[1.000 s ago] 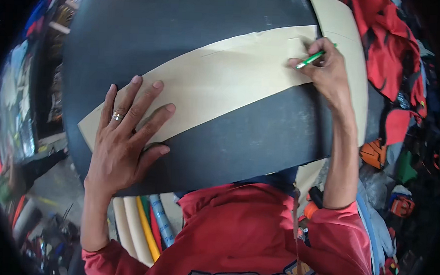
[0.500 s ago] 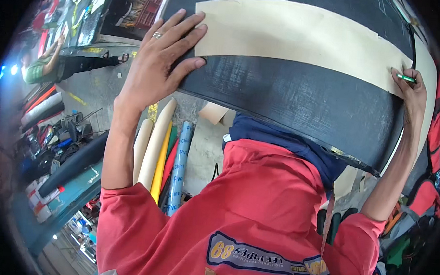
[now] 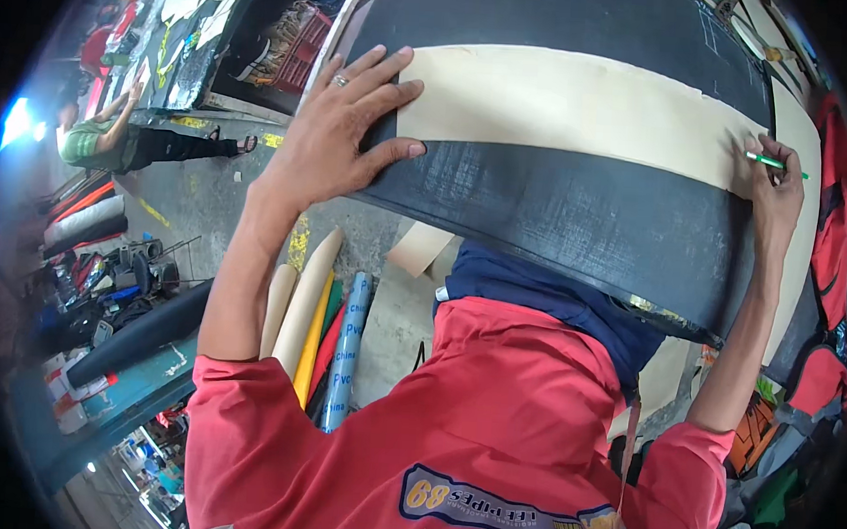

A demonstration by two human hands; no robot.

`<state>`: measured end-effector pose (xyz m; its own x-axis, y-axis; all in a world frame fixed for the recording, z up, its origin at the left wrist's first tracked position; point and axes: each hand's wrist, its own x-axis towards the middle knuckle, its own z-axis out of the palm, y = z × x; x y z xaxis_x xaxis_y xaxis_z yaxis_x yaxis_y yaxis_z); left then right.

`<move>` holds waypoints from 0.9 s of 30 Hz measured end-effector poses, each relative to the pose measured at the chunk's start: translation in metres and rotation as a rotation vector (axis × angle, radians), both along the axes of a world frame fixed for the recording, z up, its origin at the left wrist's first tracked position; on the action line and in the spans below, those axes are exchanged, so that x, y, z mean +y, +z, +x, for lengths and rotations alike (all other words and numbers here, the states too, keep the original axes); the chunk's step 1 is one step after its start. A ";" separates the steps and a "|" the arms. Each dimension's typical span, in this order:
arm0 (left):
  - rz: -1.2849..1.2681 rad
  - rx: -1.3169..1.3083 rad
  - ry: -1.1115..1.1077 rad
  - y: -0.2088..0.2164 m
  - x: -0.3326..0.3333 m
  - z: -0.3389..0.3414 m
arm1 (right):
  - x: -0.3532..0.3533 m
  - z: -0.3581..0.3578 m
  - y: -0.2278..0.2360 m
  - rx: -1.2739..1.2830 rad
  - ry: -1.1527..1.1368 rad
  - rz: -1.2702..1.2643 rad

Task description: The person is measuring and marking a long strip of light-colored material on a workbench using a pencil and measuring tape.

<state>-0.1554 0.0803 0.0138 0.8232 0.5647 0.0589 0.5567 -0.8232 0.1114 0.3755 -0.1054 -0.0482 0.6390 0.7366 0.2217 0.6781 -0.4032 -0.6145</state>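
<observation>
A long, slightly curved cream paper strip (image 3: 563, 105) lies across a black work table (image 3: 577, 200). My left hand (image 3: 349, 129), with a ring on one finger, rests with spread fingers at the strip's left end. Its fingertips touch or nearly touch that edge. At the opposite end my right hand (image 3: 778, 185) grips a slim green-and-white pen (image 3: 766, 161) between thumb and fingers. The pen's tip is too small to make out, so I cannot tell whether it touches the paper.
Rolls of coloured sheet material (image 3: 344, 356) stand below the table on the left. A person (image 3: 117, 142) is at another table farther left, near a red crate (image 3: 299, 46). Red and black bags (image 3: 825, 377) are piled at the right. Faint chalk lines mark the far tabletop.
The whole view has shifted, so the table and strip sit lower in it. My right hand has turned a little, and more of the pen shows. My left hand stays at the strip's left end.
</observation>
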 end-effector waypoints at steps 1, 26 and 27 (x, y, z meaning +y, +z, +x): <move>0.039 0.015 -0.028 -0.003 0.001 -0.002 | 0.000 -0.014 0.003 -0.102 -0.027 0.060; -0.585 -0.636 0.418 0.090 0.020 0.016 | 0.005 -0.097 0.173 -0.020 0.744 -0.077; -0.647 -0.611 0.457 0.087 0.021 0.023 | -0.002 -0.101 0.195 0.195 0.660 -0.131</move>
